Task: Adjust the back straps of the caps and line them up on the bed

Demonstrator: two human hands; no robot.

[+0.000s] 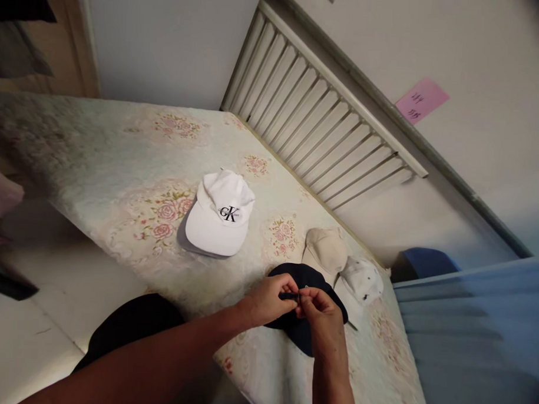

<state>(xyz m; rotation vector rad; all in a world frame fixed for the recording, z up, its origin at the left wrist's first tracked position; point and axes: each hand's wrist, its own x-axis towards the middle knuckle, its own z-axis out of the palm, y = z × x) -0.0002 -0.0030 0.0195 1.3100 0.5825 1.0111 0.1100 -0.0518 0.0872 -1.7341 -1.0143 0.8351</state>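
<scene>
A dark navy cap (300, 335) lies on the flower-patterned table cover, partly hidden beneath both my hands. Over it, my left hand (272, 299) is closed in a pinch on a narrow dark strap (288, 296), which looks like the cap's back strap. The fingertips of my right hand (323, 310) meet the left ones and pinch the same strap at its other end. Where the strap joins the cap is hidden by my fingers. Left of my hands, a white cap (222, 212) with black letters on its front rests with its brim toward me.
Beyond the dark cap lie a beige cap (325, 248) and a pale cap with a small dark emblem (359, 279). A blue cap (429, 263) is partly behind the blue curtain (472, 333). A white radiator (326, 109) runs along the table cover's (134, 144) far edge.
</scene>
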